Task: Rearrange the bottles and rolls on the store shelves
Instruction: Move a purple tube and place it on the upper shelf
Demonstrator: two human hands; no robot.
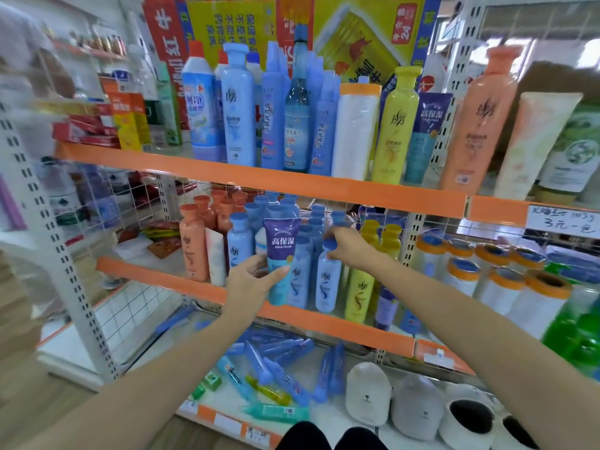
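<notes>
My left hand (251, 280) grips a purple and teal squeeze tube (280, 251), held upright in front of the middle shelf. My right hand (345, 245) holds the blue cap of a pale blue bottle (328, 280) standing in the front row of that shelf. Around it stand more pale blue bottles (240, 238), orange bottles (193, 245) to the left and yellow bottles (358, 293) to the right. White rolls with orange ends (539, 297) stand at the right of the same shelf. One such roll (355, 131) stands on the top shelf among tall bottles.
The top shelf carries blue, yellow (396, 125) and orange bottles (477, 118) plus a second purple tube (428, 134). The bottom shelf holds several loose blue tubes (279, 368) and plush slippers (415, 407). Orange shelf edges (292, 186) jut forward. Boxes (130, 118) fill the left bay.
</notes>
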